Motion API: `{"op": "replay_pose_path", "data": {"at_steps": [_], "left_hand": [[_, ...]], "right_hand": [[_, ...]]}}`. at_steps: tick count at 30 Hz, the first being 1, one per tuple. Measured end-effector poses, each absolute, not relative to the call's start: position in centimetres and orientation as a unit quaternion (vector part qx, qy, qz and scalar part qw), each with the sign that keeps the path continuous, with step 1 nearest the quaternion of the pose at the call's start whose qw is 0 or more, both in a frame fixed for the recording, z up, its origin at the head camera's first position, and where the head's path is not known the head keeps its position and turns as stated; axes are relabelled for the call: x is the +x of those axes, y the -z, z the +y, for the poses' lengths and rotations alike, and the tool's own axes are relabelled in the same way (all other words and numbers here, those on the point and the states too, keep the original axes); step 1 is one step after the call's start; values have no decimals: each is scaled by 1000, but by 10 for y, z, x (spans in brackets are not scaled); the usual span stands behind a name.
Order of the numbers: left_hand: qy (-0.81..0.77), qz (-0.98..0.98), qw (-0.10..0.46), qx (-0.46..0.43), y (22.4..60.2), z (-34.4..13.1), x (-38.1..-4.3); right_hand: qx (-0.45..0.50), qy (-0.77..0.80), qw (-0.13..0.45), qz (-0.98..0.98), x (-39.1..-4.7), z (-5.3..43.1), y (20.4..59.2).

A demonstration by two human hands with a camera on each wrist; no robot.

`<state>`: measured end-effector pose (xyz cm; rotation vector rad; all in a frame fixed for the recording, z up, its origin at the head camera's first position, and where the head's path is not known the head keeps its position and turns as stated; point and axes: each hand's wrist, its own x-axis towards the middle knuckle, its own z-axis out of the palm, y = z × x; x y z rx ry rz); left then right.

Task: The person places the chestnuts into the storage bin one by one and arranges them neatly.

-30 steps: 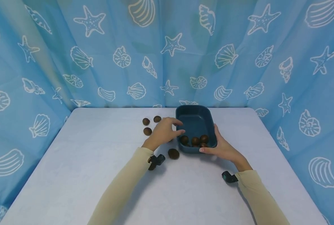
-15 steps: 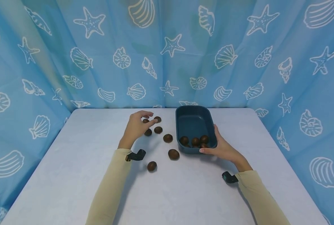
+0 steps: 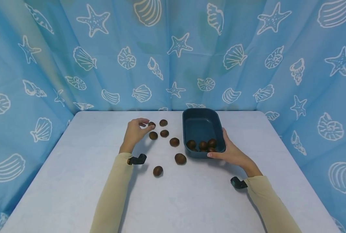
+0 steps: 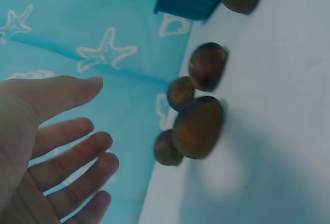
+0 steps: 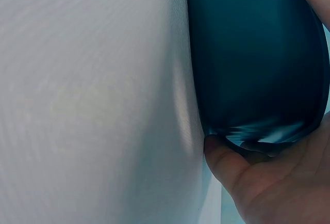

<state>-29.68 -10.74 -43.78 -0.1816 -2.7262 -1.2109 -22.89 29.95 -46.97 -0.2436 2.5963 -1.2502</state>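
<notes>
In the head view, my left hand (image 3: 133, 133) reaches over the table at the far left of a loose group of round, brown, chestnut-like things. Its thumb and fingers are parted around one of the chestnut-like things (image 3: 151, 125). Seen from the left wrist, the fingers (image 4: 95, 144) are spread, and a gap separates them from the brown pieces (image 4: 198, 127). My right hand (image 3: 232, 152) grips a dark blue rectangular container (image 3: 200, 155) at its near right corner, thumb on the front wall. Several more brown pieces (image 3: 203, 145) lie inside its near end.
Several other brown pieces lie between left hand and container, among them one piece (image 3: 180, 159) beside the container's near left corner and another (image 3: 158, 171) closer to me. The white table (image 3: 190, 200) ends at a blue shell-patterned curtain (image 3: 117, 58).
My left hand has moved left, from the container's left rim to the far-left pieces. My right hand and the container stay in place.
</notes>
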Motion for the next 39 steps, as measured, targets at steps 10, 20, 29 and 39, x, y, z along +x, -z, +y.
{"op": "replay_pose_path", "data": {"at_steps": [10,20,29,39], "left_hand": [[378,-925,14,-31,456,-103,-299],[353,-935,-17,-15,458,-98,-298],[328,-944,-28,-24,460,-98,-295],[313,-949,-16,-29,457,-89,-298]], "right_hand": [[-88,429,125,891,-228,300,470],[-86,427,126,891,-229,300,469],[-89,438,130,885,-227,296,475],[-89,431,126,889,-227,300,469]]}}
